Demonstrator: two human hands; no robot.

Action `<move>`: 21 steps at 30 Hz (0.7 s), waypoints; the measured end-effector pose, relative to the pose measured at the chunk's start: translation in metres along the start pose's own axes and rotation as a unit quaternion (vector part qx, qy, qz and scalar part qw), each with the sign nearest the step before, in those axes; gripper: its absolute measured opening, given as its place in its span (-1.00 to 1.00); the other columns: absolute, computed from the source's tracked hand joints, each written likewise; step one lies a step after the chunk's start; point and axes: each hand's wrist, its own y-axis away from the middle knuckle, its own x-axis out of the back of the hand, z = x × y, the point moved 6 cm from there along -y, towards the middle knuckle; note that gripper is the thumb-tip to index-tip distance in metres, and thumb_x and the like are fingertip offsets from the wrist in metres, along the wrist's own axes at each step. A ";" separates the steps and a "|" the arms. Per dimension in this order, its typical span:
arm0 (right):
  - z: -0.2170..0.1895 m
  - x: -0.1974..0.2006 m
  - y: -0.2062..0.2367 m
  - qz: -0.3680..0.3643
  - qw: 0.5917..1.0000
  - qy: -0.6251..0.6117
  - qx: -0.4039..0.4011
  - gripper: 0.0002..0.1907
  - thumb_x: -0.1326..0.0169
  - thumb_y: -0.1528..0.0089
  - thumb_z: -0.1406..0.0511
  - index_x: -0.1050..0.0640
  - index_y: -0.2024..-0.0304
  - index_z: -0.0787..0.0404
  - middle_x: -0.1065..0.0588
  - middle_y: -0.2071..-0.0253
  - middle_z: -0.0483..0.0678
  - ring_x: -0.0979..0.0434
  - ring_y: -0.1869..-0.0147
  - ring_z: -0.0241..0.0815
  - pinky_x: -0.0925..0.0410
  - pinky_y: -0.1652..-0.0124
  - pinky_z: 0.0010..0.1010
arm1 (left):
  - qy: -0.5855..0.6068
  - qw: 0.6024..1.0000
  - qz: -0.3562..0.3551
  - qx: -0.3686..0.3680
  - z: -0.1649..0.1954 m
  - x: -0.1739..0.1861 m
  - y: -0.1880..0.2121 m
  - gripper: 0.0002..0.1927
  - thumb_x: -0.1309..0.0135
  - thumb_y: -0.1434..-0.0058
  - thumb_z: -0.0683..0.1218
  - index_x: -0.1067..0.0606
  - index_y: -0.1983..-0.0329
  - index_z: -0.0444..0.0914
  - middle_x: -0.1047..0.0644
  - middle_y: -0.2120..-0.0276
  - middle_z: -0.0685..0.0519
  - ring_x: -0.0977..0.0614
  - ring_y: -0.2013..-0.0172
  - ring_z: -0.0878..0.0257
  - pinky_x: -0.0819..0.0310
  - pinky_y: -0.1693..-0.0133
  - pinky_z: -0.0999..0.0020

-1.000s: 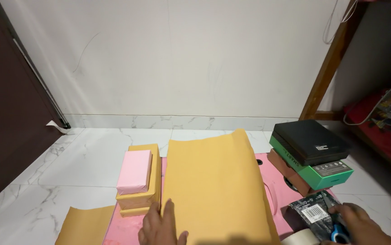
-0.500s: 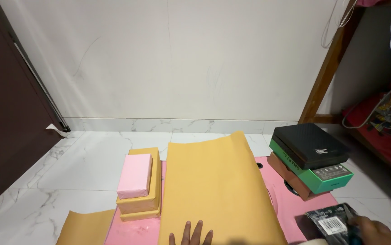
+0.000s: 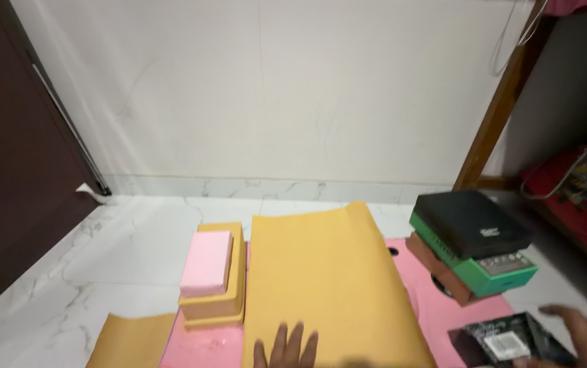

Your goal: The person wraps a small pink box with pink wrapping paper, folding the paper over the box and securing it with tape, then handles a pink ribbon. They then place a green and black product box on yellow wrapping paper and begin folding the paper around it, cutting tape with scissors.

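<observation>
Head view: our left hand (image 3: pixel 286 346) lies flat, fingers spread, on the brown sheet (image 3: pixel 327 286) at 6 o'clock. Our right hand (image 3: pixel 583 334), open, touches the black packet (image 3: pixel 508 341) at 4 o'clock. Bare floor (image 3: pixel 136 232) lies at 10 o'clock.

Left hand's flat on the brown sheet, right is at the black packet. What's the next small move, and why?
Probably lift the black packet onto the brown paper sheet: the left hand pins that sheet flat, and the right hand already rests on the packet's edge, beside the sheet.
</observation>
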 end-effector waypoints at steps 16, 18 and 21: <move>-0.141 0.118 0.036 0.010 0.994 -0.071 -0.085 -0.04 -0.44 0.09 -0.02 -0.33 -0.26 0.12 -0.34 -0.29 0.18 -0.37 -0.34 0.12 -0.32 -0.18 -0.16 | 0.059 0.946 0.176 -0.265 0.112 0.128 0.038 0.00 -0.15 -0.14 0.31 -0.02 -0.56 -0.07 -0.02 -0.53 -0.01 0.11 -0.49 0.03 0.26 -0.37 -0.19; -0.139 0.123 0.032 0.026 0.991 -0.096 -0.086 -0.05 -0.42 0.10 -0.01 -0.33 -0.25 0.13 -0.33 -0.28 0.18 -0.37 -0.34 0.12 -0.34 -0.15 -0.16 | 0.060 0.935 0.201 -0.286 0.136 0.139 0.023 -0.03 -0.17 -0.13 0.29 -0.08 -0.53 -0.08 -0.06 -0.52 -0.02 0.04 -0.48 0.03 0.21 -0.34 -0.19; -0.125 0.125 0.022 0.040 0.986 -0.129 -0.100 -0.01 -0.41 0.10 -0.02 -0.29 -0.28 0.10 -0.31 -0.30 0.17 -0.38 -0.34 0.12 -0.34 -0.17 -0.14 | 0.103 0.906 0.246 -0.330 0.165 0.155 0.002 -0.10 -0.19 -0.11 0.25 -0.18 -0.46 -0.12 -0.23 -0.42 -0.03 -0.24 -0.37 0.02 -0.06 -0.32 -0.03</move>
